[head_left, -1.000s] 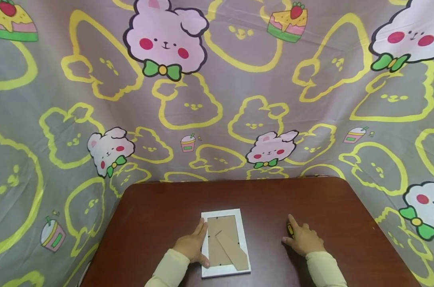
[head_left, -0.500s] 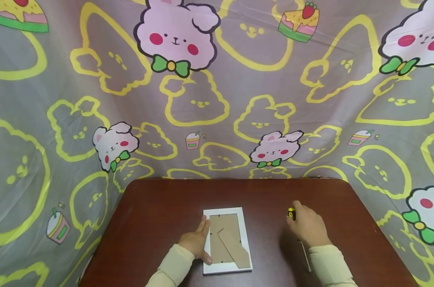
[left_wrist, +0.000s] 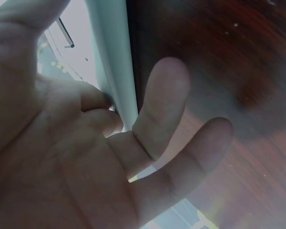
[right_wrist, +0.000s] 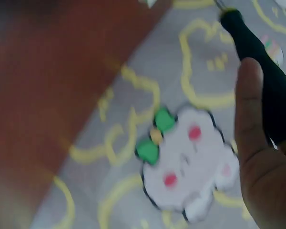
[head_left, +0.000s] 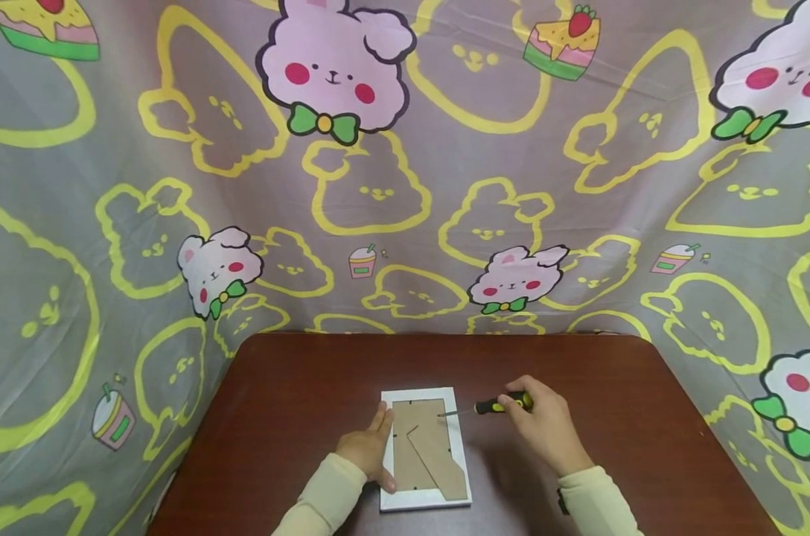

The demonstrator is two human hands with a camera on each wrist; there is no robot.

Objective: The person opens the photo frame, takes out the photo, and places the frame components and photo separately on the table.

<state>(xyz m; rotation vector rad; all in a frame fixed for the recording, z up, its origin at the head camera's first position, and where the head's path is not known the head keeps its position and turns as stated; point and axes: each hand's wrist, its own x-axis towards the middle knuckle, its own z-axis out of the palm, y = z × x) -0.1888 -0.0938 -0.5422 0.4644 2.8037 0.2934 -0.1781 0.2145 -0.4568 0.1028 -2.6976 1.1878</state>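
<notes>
A white picture frame point(head_left: 455, 439) lies face down on the table, its brown backing board point(head_left: 428, 432) and slanted stand leg point(head_left: 440, 467) upward. Along its left edge rests my left hand point(head_left: 365, 451), thumb by the near corner and fingers pointing away. The left wrist view shows two fingers against the side of the frame point(left_wrist: 112, 52) and the others stretched out. My right hand point(head_left: 547, 428) grips a black and yellow screwdriver point(head_left: 490, 406), its shaft pointing left over the board's upper right part. Whether the tip touches is unclear. The right wrist view shows the thumb along the dark handle point(right_wrist: 267, 86).
The brown table point(head_left: 298, 380) has rounded far corners. Behind it and on both sides hangs a grey cloth point(head_left: 378, 164) printed with yellow outlines and white rabbits. Small black tabs point(head_left: 449, 450) stand along the inner edge of the frame.
My right hand has picked up the screwdriver from the table at right, turned it and brought it left over the frame. The left hand has stayed at the frame's edge.
</notes>
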